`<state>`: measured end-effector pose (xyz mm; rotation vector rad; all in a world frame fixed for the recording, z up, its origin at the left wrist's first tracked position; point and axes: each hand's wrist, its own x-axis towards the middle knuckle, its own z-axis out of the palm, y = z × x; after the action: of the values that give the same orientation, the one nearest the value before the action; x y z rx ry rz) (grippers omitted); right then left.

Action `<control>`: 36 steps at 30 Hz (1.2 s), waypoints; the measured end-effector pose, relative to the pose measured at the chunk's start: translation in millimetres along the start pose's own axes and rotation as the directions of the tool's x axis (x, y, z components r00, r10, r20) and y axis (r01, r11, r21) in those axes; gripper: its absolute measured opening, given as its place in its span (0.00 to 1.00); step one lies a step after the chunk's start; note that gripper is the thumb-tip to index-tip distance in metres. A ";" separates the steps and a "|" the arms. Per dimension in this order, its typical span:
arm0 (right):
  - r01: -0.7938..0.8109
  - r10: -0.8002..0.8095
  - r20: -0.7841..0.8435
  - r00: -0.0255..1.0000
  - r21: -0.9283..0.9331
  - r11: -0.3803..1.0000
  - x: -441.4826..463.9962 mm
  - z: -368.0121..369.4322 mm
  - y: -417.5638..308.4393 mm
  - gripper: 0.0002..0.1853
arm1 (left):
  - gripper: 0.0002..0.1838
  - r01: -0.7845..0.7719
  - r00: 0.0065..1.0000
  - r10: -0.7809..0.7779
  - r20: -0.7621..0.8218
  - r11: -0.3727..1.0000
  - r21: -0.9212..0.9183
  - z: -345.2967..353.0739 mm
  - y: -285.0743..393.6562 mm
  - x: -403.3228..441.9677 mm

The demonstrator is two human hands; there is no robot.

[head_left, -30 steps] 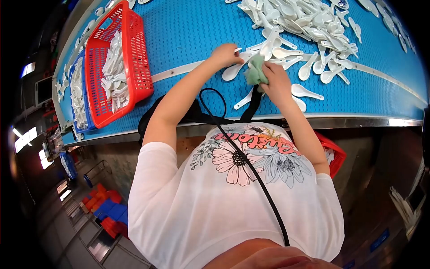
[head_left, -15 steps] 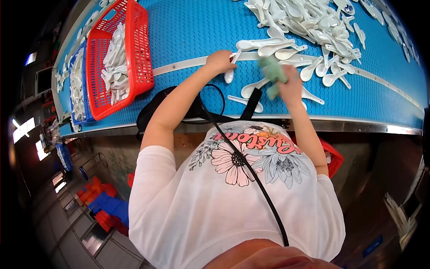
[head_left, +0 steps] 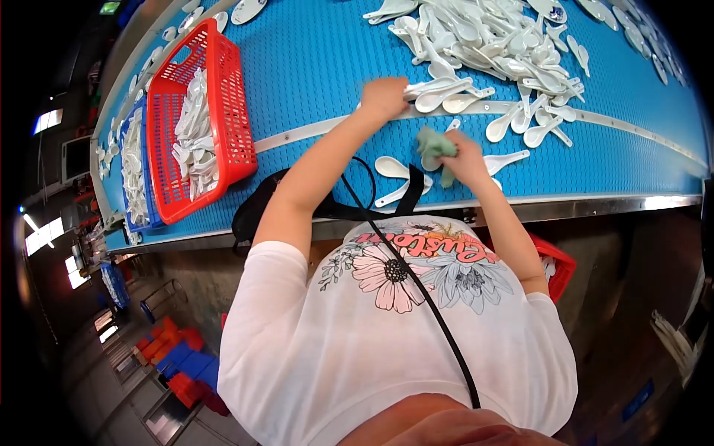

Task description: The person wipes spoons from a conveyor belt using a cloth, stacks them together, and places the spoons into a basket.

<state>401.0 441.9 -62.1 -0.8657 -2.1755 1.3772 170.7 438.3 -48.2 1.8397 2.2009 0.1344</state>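
My left hand (head_left: 384,99) is closed at the left end of a small row of white ceramic soup spoons (head_left: 440,97). Its fingers wrap the end of a spoon there, partly hidden by the hand. My right hand (head_left: 467,159) grips a crumpled green cloth (head_left: 436,143). A white spoon under the cloth shows only in part, with its handle tip sticking out above. Just left of the cloth, a spoon (head_left: 390,167) lies on the blue belt, and another (head_left: 394,197) is below it. To the right of my right hand rests one more spoon (head_left: 507,161).
A large heap of white spoons (head_left: 491,37) covers the far belt (head_left: 312,67). On the left stand a red basket (head_left: 236,111) and a blue basket (head_left: 152,201), both holding spoons. A black bag (head_left: 256,201) with a strap lies at the near edge. Plates line the far right.
My left hand has moved right and up to the spoon row; the spoon that hung from its fingers is no longer seen there. My right hand and cloth have shifted down slightly. The camera view has shifted.
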 end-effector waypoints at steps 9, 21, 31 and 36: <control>-0.007 -0.234 -0.295 0.926 -0.636 0.772 47.0 -0.6 19.3 0.15 | 0.14 0.197 0.946 -0.197 0.258 0.980 0.026 -12.3 -18.6 -15.7; 0.113 -0.190 -0.194 0.962 -0.351 0.930 57.0 -5.3 -34.2 0.21 | 0.19 0.586 0.810 -0.119 0.575 0.105 -0.804 -44.2 -38.7 -63.0; 0.390 -0.372 0.121 0.920 -0.354 0.850 48.2 66.7 -18.0 0.16 | 0.25 0.554 0.815 -0.171 0.553 -0.048 -0.831 -45.0 -32.8 -67.4; 0.157 -0.193 0.322 0.927 0.133 0.979 46.8 37.9 -31.9 0.17 | 0.14 0.536 0.832 -0.195 0.519 0.044 -0.843 -38.2 -53.7 -60.9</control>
<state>334.3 440.0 -48.0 -0.4077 -2.3313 1.6247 119.2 372.5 -15.7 0.4033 1.5085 0.9238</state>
